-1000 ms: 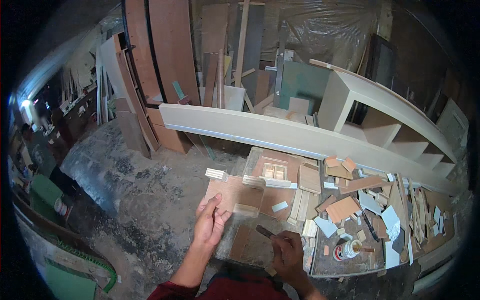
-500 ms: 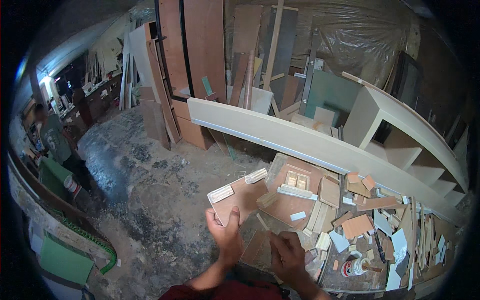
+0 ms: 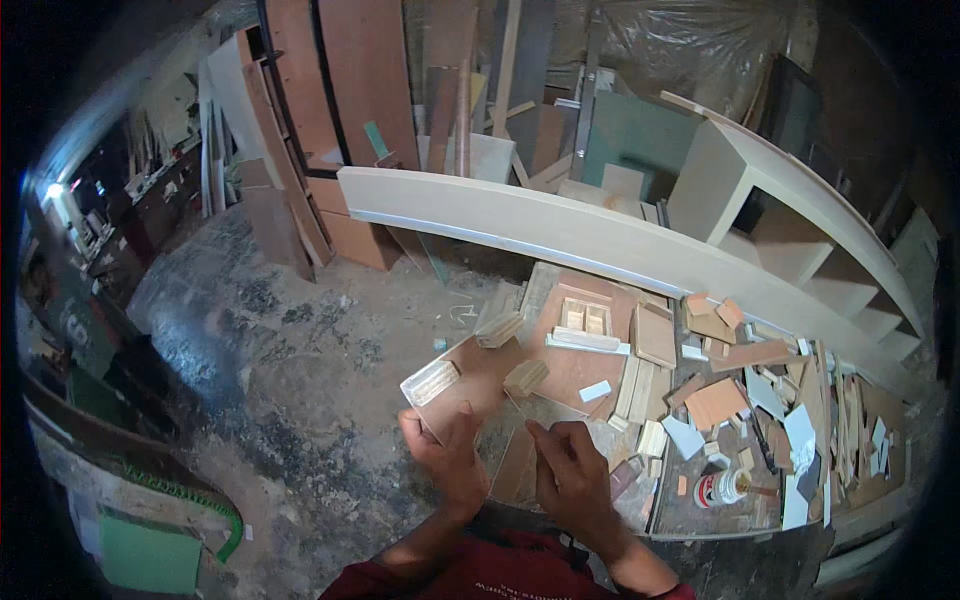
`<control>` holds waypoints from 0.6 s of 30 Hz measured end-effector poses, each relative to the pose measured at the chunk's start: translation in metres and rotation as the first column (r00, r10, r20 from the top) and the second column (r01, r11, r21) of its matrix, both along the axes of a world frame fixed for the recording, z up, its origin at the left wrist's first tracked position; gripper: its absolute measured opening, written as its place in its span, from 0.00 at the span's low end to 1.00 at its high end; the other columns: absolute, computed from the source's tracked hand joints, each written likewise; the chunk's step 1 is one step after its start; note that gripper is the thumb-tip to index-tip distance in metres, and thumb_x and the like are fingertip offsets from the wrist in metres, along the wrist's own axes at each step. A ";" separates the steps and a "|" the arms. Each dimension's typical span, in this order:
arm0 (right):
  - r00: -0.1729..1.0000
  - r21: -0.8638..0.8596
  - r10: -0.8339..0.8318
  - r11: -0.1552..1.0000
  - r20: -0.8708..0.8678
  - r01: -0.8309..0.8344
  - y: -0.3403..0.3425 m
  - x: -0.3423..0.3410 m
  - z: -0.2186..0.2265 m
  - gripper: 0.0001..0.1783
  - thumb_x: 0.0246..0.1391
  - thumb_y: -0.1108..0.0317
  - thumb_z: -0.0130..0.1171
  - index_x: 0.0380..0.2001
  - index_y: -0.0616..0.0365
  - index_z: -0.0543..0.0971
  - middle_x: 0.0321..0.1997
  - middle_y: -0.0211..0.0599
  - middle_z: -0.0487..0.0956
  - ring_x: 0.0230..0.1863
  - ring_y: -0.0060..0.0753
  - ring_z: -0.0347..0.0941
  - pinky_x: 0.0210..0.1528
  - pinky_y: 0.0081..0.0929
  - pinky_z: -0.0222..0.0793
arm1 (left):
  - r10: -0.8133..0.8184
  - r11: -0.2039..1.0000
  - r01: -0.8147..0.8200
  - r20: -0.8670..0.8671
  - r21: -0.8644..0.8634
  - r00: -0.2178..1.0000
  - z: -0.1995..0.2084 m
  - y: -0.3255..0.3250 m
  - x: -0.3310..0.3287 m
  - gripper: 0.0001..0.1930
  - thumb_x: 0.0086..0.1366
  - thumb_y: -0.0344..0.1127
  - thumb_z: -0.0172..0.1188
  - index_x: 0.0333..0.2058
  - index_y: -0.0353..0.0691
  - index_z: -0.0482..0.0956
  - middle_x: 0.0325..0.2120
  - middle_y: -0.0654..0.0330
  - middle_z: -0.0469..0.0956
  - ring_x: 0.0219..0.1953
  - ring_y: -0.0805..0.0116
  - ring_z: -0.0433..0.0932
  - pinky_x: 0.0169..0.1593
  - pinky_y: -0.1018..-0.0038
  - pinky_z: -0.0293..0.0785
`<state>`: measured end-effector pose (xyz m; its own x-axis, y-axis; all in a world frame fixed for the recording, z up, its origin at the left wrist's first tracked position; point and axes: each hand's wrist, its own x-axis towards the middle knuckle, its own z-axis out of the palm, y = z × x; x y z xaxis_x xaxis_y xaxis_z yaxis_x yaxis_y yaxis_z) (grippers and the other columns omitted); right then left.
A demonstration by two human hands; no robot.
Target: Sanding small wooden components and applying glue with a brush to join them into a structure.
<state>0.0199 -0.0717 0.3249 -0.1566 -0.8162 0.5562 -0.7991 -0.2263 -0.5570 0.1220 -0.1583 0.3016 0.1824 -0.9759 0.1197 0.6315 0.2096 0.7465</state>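
Note:
My left hand (image 3: pixel 450 462) grips the lower edge of a thin brown board (image 3: pixel 470 385), its thumb on the face. The board is tilted, above the floor and beside the workbench. Pale wood blocks sit along its edge: one block (image 3: pixel 430 383) at the left corner and another block (image 3: pixel 498 329) at the far corner. A third block (image 3: pixel 527 377) shows by its right side; whether it touches the board I cannot tell. My right hand (image 3: pixel 572 475) is closed in a pinch on a thin stick (image 3: pixel 517 408), which points toward the board.
The workbench (image 3: pixel 665 525) at the right carries many wood offcuts and an open white container (image 3: pixel 715 488) with a stick in it. A small wooden frame (image 3: pixel 585 320) lies farther back. Beyond stands a long pale panel (image 3: pixel 500 210). At left a person (image 3: pixel 100 330) stands, blurred.
The view has swung, so the surroundings sit farther left and higher. The board has tilted and its far edge has risen. My right hand still pinches the stick near it.

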 end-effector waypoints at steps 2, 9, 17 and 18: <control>0.999 0.021 -0.036 0.999 -0.008 0.037 0.002 0.002 0.006 0.22 0.44 0.85 0.57 0.46 0.62 0.77 0.34 0.42 0.70 0.24 0.34 0.71 0.24 0.27 0.67 | -0.001 1.000 0.001 0.056 -0.011 0.998 -0.007 -0.003 0.004 0.19 0.58 0.29 0.65 0.40 0.39 0.61 0.37 0.59 0.70 0.37 0.74 0.71 0.40 0.75 0.73; 0.992 0.103 -0.113 0.988 -0.054 0.118 0.001 0.008 0.033 0.21 0.39 0.85 0.57 0.41 0.63 0.79 0.30 0.39 0.73 0.23 0.37 0.73 0.24 0.29 0.68 | -0.115 0.993 0.119 0.140 -0.023 0.983 -0.030 -0.019 0.014 0.19 0.60 0.28 0.62 0.44 0.40 0.61 0.40 0.59 0.69 0.42 0.72 0.72 0.41 0.75 0.74; 0.959 0.205 -0.140 0.959 -0.248 0.193 -0.013 0.022 0.038 0.19 0.42 0.76 0.59 0.43 0.60 0.79 0.30 0.37 0.73 0.26 0.39 0.75 0.27 0.34 0.73 | -0.265 0.964 0.262 0.274 0.047 0.924 -0.033 -0.037 0.029 0.18 0.57 0.24 0.61 0.41 0.38 0.62 0.38 0.59 0.70 0.40 0.73 0.71 0.46 0.75 0.68; 0.956 0.208 -0.148 0.957 -0.254 0.204 -0.013 0.026 0.039 0.19 0.42 0.76 0.59 0.43 0.60 0.79 0.30 0.37 0.73 0.26 0.39 0.75 0.27 0.34 0.73 | -0.276 0.961 0.272 0.267 0.050 0.923 -0.032 -0.039 0.030 0.18 0.57 0.24 0.61 0.41 0.38 0.62 0.38 0.59 0.70 0.40 0.73 0.71 0.46 0.75 0.68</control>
<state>0.0456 -0.0849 0.3643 -0.1981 -0.8970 0.3951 -0.9281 0.0420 -0.3700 0.1523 -0.1971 0.2696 -0.1298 -0.9849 0.1150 0.4383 0.0471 0.8976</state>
